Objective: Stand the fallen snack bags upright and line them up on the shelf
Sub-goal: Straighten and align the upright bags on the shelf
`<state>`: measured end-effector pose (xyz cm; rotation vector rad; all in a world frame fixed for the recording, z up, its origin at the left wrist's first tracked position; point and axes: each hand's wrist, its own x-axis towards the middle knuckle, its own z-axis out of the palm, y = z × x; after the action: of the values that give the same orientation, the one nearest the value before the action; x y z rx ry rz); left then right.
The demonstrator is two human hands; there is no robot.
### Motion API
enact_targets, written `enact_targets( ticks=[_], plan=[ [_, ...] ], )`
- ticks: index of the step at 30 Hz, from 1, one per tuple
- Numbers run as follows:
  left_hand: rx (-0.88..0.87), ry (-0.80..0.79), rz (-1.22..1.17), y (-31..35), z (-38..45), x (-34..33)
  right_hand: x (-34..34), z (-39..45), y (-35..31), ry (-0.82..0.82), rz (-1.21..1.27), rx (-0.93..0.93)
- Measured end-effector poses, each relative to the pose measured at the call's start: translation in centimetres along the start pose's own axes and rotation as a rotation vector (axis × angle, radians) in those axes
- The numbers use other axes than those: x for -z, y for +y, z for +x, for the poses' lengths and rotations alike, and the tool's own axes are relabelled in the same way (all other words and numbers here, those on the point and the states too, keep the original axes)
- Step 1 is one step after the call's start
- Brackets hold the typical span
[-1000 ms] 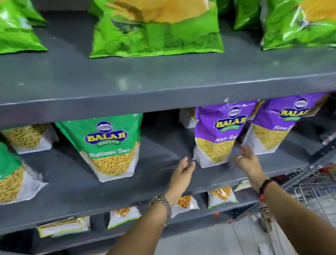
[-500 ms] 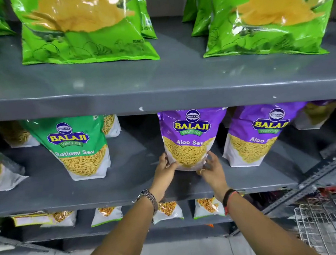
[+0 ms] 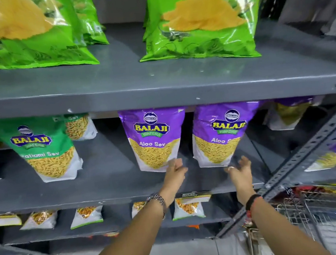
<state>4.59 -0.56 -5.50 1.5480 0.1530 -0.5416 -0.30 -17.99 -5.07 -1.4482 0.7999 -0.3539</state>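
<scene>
Two purple Aloo Sev bags stand upright side by side on the grey middle shelf (image 3: 111, 186): the left purple bag (image 3: 153, 137) and the right purple bag (image 3: 220, 136). My left hand (image 3: 175, 173) is open, its fingertips at the bottom right corner of the left purple bag. My right hand (image 3: 240, 170) is open just below the bottom edge of the right purple bag, blurred; I cannot tell if it touches the bag. A green Ratlami Sev bag (image 3: 48, 149) stands upright further left.
Large green bags (image 3: 198, 19) stand on the shelf above. Small bags (image 3: 187, 208) line the lower shelf. More purple bags (image 3: 291, 113) sit behind at right. A slotted metal upright (image 3: 304, 153) and a wire trolley (image 3: 324, 218) are at the lower right.
Both hands have let go of the left purple bag, which they gripped half a second ago. The right hand has moved right, under the second purple bag. The view has shifted rightward.
</scene>
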Motion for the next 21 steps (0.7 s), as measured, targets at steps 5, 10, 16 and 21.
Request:
enact_targets(
  ticks=[5, 10, 16, 21],
  plan=[
    [-0.001, -0.081, 0.047, 1.8, 1.4, -3.8, 0.8, 1.4, -1.7, -0.204, -0.016, -0.023],
    [-0.010, -0.125, 0.171, 1.0, 2.0, -6.2, 1.4, 2.0, -1.5, -0.232, 0.021, 0.031],
    [0.016, -0.188, 0.197, 1.5, 2.7, -7.9, 3.6, 4.3, -2.2, -0.230, 0.016, 0.030],
    [0.012, -0.212, 0.194, 1.6, 2.6, -9.6, 4.4, 6.1, -2.0, -0.212, 0.021, -0.017]
  ],
)
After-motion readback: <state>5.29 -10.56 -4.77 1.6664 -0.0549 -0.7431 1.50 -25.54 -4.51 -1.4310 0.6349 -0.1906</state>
